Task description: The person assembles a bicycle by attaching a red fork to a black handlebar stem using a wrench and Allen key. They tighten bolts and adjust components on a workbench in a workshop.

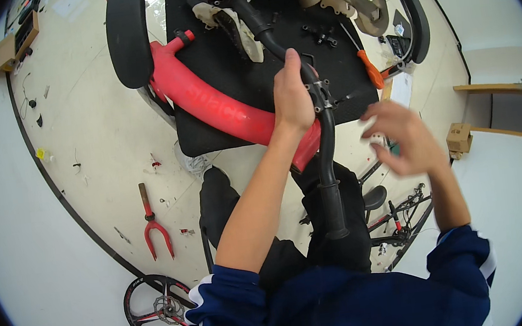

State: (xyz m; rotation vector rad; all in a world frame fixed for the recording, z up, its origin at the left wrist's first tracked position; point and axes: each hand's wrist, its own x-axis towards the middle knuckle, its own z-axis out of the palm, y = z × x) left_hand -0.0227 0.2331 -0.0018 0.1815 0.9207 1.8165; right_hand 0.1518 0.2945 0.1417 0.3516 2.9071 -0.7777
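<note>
My left hand point(293, 98) is closed round a black bicycle handlebar point(325, 146), just beside the metal clamp point(320, 96) at its middle. The bar runs from over the chair seat down toward my lap, with one grip end low between my legs. Under my left wrist lies a red curved bicycle frame tube point(216, 109), partly hidden by my arm. To the right of the bar my right hand point(403, 137) is raised, blurred by motion, thumb and fingers apart. I see nothing held in it.
A black office chair seat point(357, 105) carries a white-and-black shoe-like piece point(238, 29), small black parts point(321, 35) and an orange-handled screwdriver point(370, 70). On the floor lie a red fork point(154, 223), a wheel point(138, 320) and a bicycle frame point(403, 227). A cardboard box point(460, 138) stands right.
</note>
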